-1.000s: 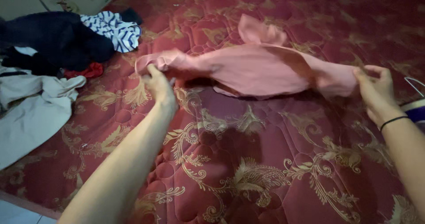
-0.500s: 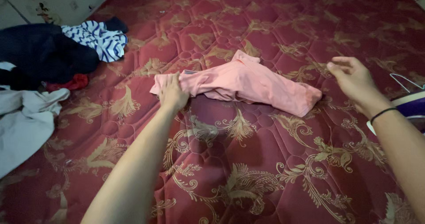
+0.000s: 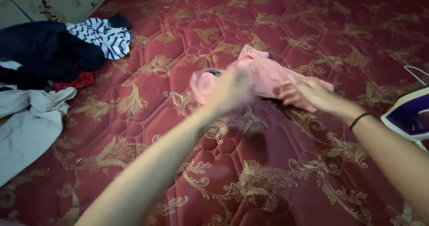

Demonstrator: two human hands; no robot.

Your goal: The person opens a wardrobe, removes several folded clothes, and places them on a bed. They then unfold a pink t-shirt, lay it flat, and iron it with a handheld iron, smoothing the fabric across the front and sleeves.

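A pink garment (image 3: 263, 71) is seen bunched into a crumpled, partly folded heap, laid on the red and gold patterned mattress (image 3: 313, 25).

No pkgs, signs or screens in view. Only label-like item: small dark grey rectangular garment tag (image 3: 213, 72) at the neck opening of the crumpled pink cloth top (image 3: 268, 71), upper centre of frame, lying on the dark red quilted mattress w/ gold floral pattern (image 3: 277, 172). Tag partly hidden by motion blur; colours beyond dark grey can't be told.
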